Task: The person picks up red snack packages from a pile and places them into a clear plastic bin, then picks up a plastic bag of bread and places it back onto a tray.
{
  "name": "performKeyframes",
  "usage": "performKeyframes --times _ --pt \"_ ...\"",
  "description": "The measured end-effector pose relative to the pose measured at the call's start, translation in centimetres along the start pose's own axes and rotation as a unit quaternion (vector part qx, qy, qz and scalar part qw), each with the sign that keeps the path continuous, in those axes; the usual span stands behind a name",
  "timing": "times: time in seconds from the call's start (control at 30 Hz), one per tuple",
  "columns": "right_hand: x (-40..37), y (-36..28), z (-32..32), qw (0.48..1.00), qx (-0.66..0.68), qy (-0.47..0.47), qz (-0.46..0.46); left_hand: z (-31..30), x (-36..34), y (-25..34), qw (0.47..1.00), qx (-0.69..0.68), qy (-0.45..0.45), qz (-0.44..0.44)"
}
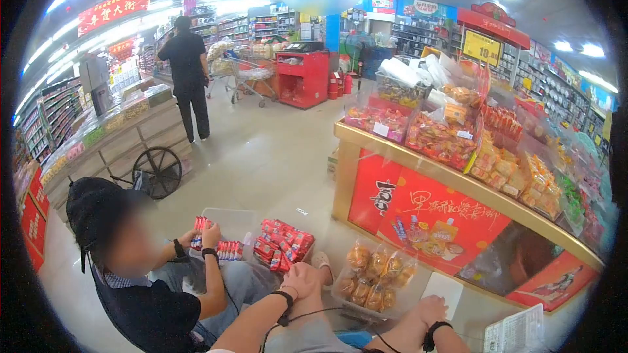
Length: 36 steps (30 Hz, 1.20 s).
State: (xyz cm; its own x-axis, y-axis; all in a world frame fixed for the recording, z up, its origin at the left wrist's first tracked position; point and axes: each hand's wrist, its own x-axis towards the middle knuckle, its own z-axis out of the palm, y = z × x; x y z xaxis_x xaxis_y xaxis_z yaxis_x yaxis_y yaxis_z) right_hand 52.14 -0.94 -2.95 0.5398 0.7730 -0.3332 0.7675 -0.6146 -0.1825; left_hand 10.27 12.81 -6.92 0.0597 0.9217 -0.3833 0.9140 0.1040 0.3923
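Right hand: the right hand (299,281) lies over the right knee, back up. Nothing shows in it, but the palm is hidden, so I cannot tell how far it is closed.
Left hand: the left hand (432,312) rests on the left knee with its fingers bent down. Nothing shows in it either; with the palm hidden, its closure cannot be told.
Wrapped buns: the wrapped buns (376,268) sit between the knees in a clear tub (407,293), at three o'clock from the right hand and ten from the left. They look soft, so a loose, cupped hold from the sides would suit them better than a pinch; their puffed bags could crush.
Red packets: the red packets (282,240) lie heaped at eleven o'clock from the right hand, beyond the knee. Their overlap would call for lifting from the top of the heap.
Co-worker: at nine o'clock, a seated co-worker (140,287) holds small packets (201,227) over a clear bin (247,222) with more in rows. Room for those elbows matters.
Cord: a black cord (320,314) runs between the knees near the tub; keeping it slack and off the rim would avoid a snag.
White basket: the white basket (515,332) stands at four o'clock from the left hand, apart from it.
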Motion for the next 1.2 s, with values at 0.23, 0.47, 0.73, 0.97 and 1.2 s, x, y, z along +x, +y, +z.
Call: performKeyframes --times 0.23,0.47,0.73,0.97,1.2 --pt "1.3 -2.3 -0.5 0.996 -0.076 -0.035 0.013 -2.3 -0.7 6.6 0.976 0.144 -0.084 -0.136" --pt "6.1 -1.8 0.5 0.980 -0.145 -0.127 -0.047 -1.5 0.0 7.0 0.978 0.183 -0.065 -0.079" --pt "11.8 0.1 -2.4 0.907 -0.165 -0.387 0.001 -0.6 2.1 4.1 0.993 0.104 -0.044 -0.014" --pt "8.7 -1.6 -2.1 0.926 -0.177 -0.315 0.111 -2.4 1.3 6.2 0.976 0.198 -0.074 -0.054" --pt "6.9 1.0 1.3 0.965 -0.079 -0.067 0.241 -1.2 2.6 6.6 0.959 0.239 -0.085 -0.124"
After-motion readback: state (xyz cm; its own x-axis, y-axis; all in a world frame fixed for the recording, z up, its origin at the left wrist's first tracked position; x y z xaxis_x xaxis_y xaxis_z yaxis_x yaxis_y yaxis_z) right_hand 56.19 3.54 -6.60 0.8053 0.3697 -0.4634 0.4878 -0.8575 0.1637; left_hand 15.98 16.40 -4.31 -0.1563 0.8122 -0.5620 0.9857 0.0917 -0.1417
